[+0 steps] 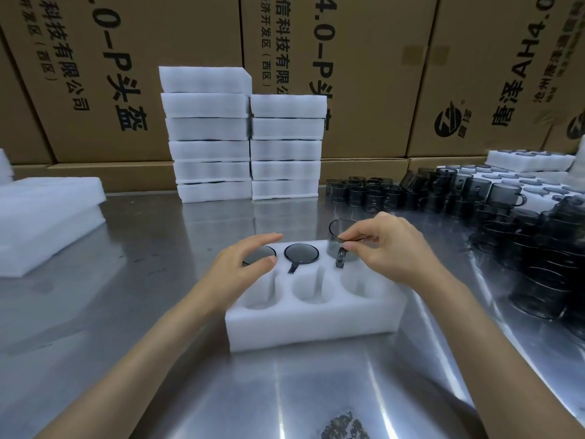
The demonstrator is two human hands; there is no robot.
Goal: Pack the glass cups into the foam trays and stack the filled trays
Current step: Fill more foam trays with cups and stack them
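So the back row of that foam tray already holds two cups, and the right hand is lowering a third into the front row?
Not quite. The head view shows the right hand lowering the third cup into the back row of the foam tray; the front-row pockets are empty.

Your steel desk (126, 312) carries one open foam tray (313, 324) at centre frame. Behind it, two stacks of filled trays (247, 147) stand touching. Loose foam sheets (47, 223) lie at left, and dark glass cups (474, 201) crowd the right edge.
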